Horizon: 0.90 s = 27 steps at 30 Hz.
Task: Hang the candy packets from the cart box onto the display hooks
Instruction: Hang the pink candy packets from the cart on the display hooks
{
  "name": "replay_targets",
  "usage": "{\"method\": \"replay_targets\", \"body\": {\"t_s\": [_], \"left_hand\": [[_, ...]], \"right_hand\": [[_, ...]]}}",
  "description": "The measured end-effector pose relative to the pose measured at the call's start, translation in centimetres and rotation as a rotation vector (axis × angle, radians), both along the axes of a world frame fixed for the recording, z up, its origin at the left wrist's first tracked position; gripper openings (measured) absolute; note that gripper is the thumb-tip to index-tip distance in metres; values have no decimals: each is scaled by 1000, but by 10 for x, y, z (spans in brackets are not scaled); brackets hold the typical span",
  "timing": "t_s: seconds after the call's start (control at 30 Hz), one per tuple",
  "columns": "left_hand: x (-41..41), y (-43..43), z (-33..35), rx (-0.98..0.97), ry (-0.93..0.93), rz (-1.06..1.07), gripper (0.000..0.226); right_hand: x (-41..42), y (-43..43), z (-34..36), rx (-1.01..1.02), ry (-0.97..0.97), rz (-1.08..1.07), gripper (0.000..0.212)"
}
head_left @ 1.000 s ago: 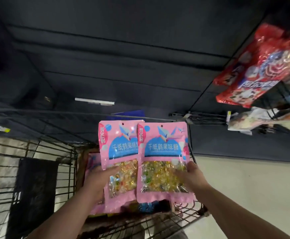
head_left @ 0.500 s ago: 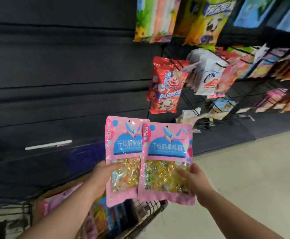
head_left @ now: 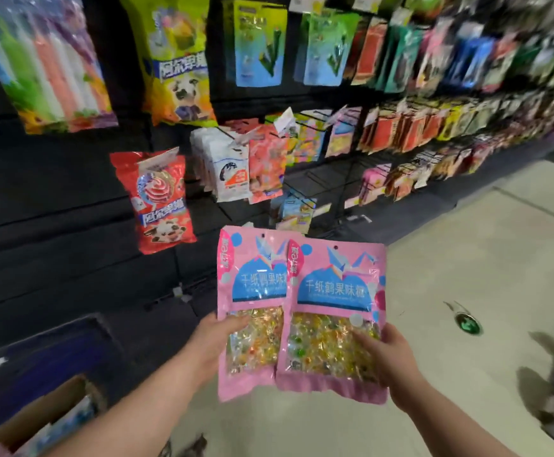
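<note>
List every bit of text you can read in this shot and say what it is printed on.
"千纸鹤果味糖": right pink candy packet, in the right hand.
"千纸鹤果味", last character covered: left pink candy packet, in the left hand.
"阿尔卑斯": red lollipop bag on the display.
"阿尔卑", cut off: yellow bag above it.
Vertical logo on the pink packets' top left corners: not legible.
All other hanging packets: blurred.

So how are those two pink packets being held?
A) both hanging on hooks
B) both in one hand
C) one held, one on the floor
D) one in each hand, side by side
D: the left hand grips the left packet and the right hand grips the right packet, whose edge overlaps the left one.
</note>
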State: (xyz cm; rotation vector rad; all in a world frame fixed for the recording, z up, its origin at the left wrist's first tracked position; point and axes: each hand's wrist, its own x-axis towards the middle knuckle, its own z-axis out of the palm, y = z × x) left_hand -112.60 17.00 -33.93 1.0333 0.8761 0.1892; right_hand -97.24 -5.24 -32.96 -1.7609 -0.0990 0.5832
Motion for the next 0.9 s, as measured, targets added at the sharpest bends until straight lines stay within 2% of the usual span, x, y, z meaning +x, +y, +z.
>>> {"method": "replay_targets", "body": {"t_s": [0.37, 0.63, 0.9], "left_hand": [[124, -89, 23, 128, -1, -218, 17], [211, -94, 31, 83, -15, -347, 24], [343, -80, 42, 106, -66, -411, 22]], "right_hand": [[91, -111, 19, 56, -68, -154, 18], [149, -128, 28, 97, -95, -265, 17], [261, -119, 44, 51, -132, -346, 21]]}}
